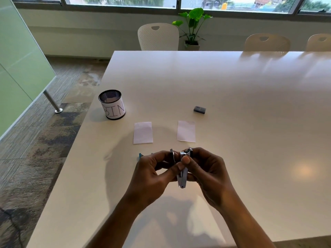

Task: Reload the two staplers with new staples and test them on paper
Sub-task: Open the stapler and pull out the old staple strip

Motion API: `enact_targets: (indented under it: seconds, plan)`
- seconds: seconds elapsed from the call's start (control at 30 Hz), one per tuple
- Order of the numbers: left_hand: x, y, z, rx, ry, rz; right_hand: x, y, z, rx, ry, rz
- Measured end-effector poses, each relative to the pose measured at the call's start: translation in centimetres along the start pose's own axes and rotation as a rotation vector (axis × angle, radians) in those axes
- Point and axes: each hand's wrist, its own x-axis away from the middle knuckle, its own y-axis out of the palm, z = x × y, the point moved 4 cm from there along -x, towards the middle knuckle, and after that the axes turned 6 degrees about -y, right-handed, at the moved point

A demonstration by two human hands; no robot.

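A small grey stapler [183, 178] is held up above the white table [232, 90], swung open into a V. My left hand [152, 174] grips its left arm, thumb reaching across to the middle. My right hand [206, 169] grips the right arm, thumb pressed on the metal staple channel. A blue stapler [140, 155] lies on the table behind my left hand, mostly hidden. Two small white paper slips, the left slip [143, 133] and the right slip [186, 131], lie side by side beyond my hands. A small dark staple box [199, 109] sits farther back right.
A black mesh cup [112, 106] with a paper label reading BIN stands at the table's left edge. White chairs [158, 36] and a potted plant [192, 25] stand past the far edge. The table's left edge drops to carpet.
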Motion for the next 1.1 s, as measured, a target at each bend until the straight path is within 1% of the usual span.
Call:
enact_targets:
  seconds: [0.13,0.3,0.37,0.43,0.5,0.6,0.67,0.8,0.9,1.03,1.1]
  plan:
    - [-0.1,0.0,0.0,0.007,-0.012,-0.007,0.2,0.2,0.0,0.026,-0.029,0.015]
    - [0.0,0.1,-0.1,0.039,-0.043,-0.033,0.6,0.4,0.1,-0.008,-0.038,0.016]
    - [0.1,-0.2,0.0,0.112,-0.057,-0.033,0.7,0.2,0.0,-0.058,-0.047,0.020]
    - [-0.1,-0.9,0.0,0.239,-0.084,-0.004,0.8,0.1,-0.3,-0.117,-0.052,0.027]
    - [-0.3,-1.5,-0.1,0.323,-0.110,0.031,0.8,0.0,-0.6,-0.114,-0.063,0.030]
    - [-0.5,-1.6,-0.7,0.386,-0.144,0.050,0.8,0.3,-1.1,-0.062,-0.102,0.030]
    - [-0.7,-1.5,-1.1,0.412,-0.166,0.051,0.9,0.6,-1.5,-0.002,-0.136,0.060]
    - [-0.6,-1.1,-1.4,0.398,-0.202,0.007,1.5,1.0,-1.1,0.118,-0.233,0.109]
    - [-0.6,-0.9,-1.5,0.431,-0.229,0.007,1.9,1.2,-0.7,0.177,-0.311,0.124]
    - [-1.0,-1.1,-1.8,0.596,-0.268,0.041,2.5,0.9,-0.8,0.259,-0.392,0.207]
    - [-1.3,-1.5,-1.9,0.706,-0.291,0.065,2.9,0.4,-0.6,0.302,-0.386,0.256]
